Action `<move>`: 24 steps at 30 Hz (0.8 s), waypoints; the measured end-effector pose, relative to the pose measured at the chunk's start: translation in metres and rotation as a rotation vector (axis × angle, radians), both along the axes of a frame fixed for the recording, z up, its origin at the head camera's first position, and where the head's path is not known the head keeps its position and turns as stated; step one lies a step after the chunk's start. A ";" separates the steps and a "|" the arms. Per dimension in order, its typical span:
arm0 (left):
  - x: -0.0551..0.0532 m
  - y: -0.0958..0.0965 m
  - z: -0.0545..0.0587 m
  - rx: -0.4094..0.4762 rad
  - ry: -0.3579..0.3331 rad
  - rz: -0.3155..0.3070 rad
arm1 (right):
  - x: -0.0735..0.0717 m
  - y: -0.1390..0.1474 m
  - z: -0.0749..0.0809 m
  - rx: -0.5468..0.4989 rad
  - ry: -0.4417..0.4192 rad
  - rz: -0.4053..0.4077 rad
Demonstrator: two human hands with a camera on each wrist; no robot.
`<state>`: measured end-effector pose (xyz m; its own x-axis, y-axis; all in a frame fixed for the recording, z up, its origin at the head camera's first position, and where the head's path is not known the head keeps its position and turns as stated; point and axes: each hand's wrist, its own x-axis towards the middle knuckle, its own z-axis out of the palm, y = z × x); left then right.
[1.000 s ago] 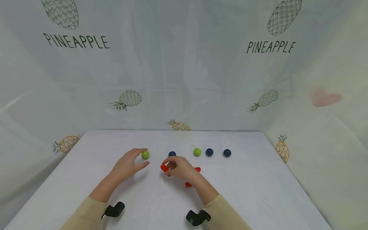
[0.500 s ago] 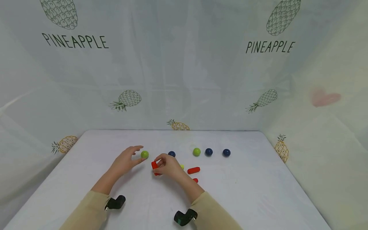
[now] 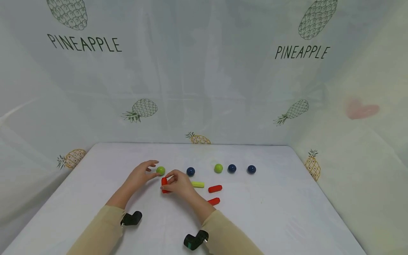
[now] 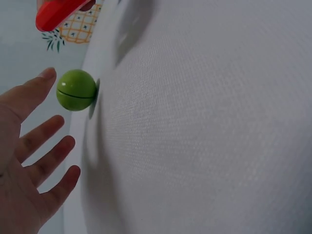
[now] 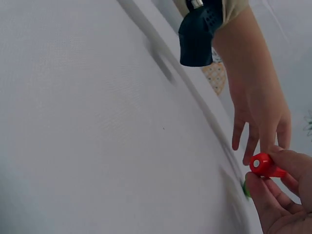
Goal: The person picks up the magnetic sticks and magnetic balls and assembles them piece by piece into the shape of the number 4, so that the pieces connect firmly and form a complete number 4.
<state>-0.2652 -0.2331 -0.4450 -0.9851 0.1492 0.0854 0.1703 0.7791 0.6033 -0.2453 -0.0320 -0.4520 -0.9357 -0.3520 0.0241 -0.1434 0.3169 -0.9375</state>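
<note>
My right hand (image 3: 181, 185) pinches a red magnetic rod (image 3: 164, 181) between thumb and fingertips; in the right wrist view a silvery disc shows in the rod's end (image 5: 256, 164). To its left, my left hand (image 3: 139, 176) has its fingers spread and holds nothing. A shiny green ball (image 4: 76, 90) with a seam line sits on the table by the left thumb tip. The red rod is raised near this ball, on the side toward me in the head view. A blue ball (image 3: 190, 171) lies just beyond the right hand.
On the white table (image 3: 271, 212) lie a yellow-green rod (image 3: 198, 184), a red rod (image 3: 215, 188) and another red rod (image 3: 214, 201). Farther back are a green ball (image 3: 218, 168) and two dark blue balls (image 3: 232, 168). A pineapple-print cloth (image 3: 204, 78) hangs behind.
My right hand has moved left with the red magnetic rod, which now stands more upright near the green ball. The left hand has drawn slightly back from around that ball.
</note>
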 end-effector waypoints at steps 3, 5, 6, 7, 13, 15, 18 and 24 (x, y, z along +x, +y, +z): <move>-0.002 -0.001 -0.001 0.042 -0.015 -0.002 | -0.001 -0.005 -0.003 0.008 0.013 -0.028; -0.003 -0.002 -0.002 0.062 -0.028 -0.009 | -0.002 -0.008 -0.005 0.010 0.015 -0.049; -0.004 -0.002 -0.003 0.074 -0.036 -0.012 | -0.002 -0.009 -0.006 0.012 0.016 -0.058; -0.005 -0.003 -0.004 0.088 -0.045 -0.012 | -0.003 -0.010 -0.008 0.009 0.022 -0.066; -0.010 -0.006 -0.011 0.139 -0.051 -0.045 | -0.006 -0.015 -0.017 -0.038 0.008 -0.093; -0.011 -0.007 -0.014 0.157 -0.045 -0.055 | -0.007 -0.017 -0.020 -0.057 -0.008 -0.104; -0.013 -0.009 -0.017 0.182 -0.045 -0.064 | -0.009 -0.019 -0.025 -0.073 -0.005 -0.118; -0.015 -0.009 -0.018 0.222 -0.064 -0.093 | -0.010 -0.022 -0.028 -0.099 -0.012 -0.132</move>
